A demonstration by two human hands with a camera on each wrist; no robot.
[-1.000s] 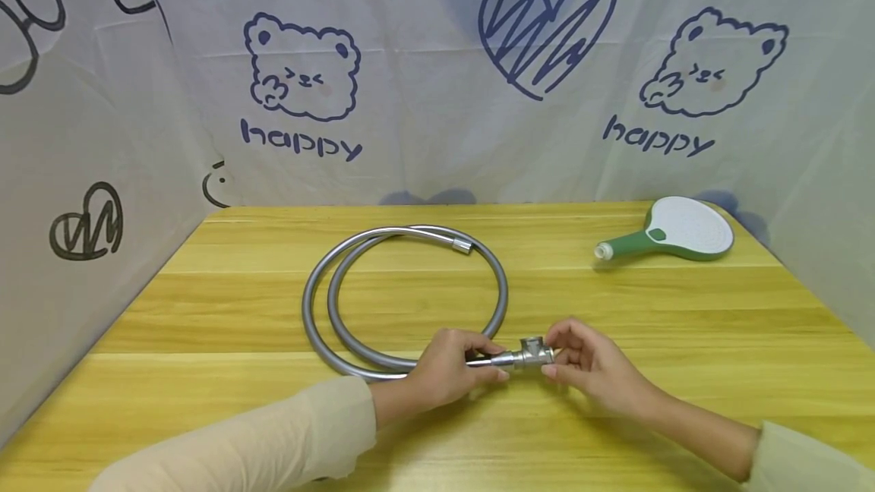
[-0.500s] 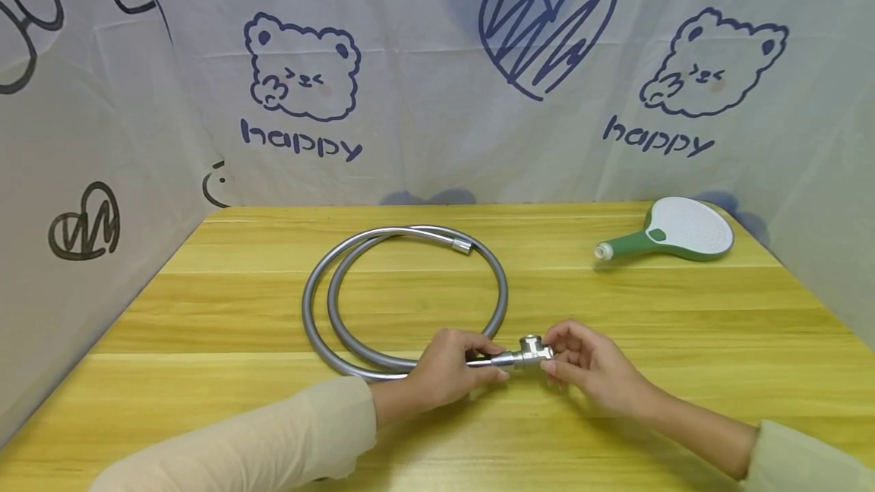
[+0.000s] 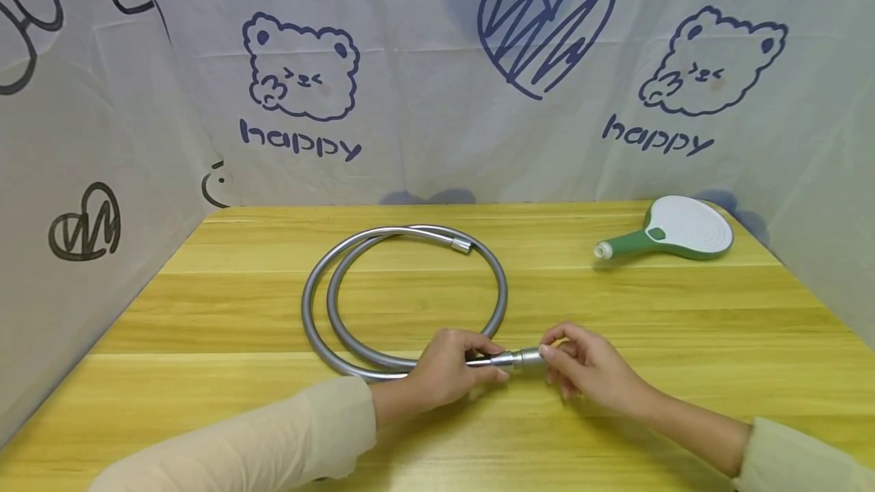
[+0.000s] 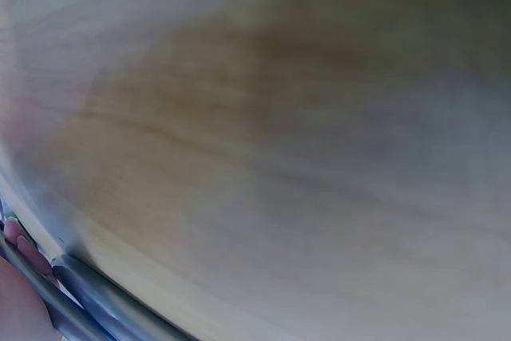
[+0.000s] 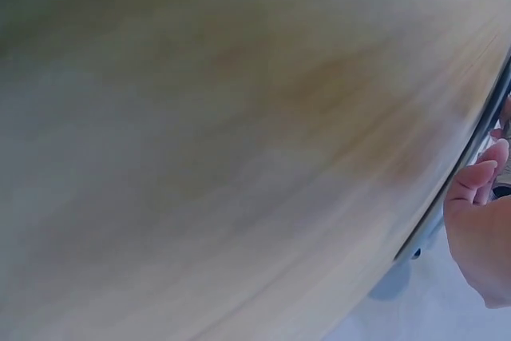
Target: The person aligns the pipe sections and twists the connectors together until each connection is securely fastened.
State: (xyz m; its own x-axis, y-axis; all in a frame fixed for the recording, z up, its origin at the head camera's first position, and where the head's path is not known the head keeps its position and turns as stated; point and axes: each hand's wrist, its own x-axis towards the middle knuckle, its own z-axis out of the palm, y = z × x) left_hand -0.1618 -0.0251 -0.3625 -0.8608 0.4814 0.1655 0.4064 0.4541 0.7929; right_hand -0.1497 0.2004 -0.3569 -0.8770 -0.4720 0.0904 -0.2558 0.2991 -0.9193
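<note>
In the head view, a grey metal shower hose [image 3: 307, 302] lies coiled on the wooden table. My left hand [image 3: 444, 372] grips its near end, thumb and fingers just behind the chrome end nut [image 3: 502, 359]. A short silver tee fitting [image 3: 530, 356] sits in line against that nut. Its far end is pinched between the thumb and forefinger of my right hand [image 3: 593, 367], the other fingers curling below. The fitting's side branch is hidden at this angle. Parts of the hose [image 4: 112, 301] cross the bottom left corner of the left wrist view.
A green and white shower head [image 3: 690, 228] lies at the back right, its threaded handle end facing left. The hose's other end [image 3: 461, 245] rests loose across the coil. White printed cloth [image 3: 424, 97] hangs behind the wooden table [image 3: 225, 287].
The right fingers have turned the tee fitting, so its branch, which pointed up and away, is out of sight. The right thumb has moved up over it. The left hand holds still.
</note>
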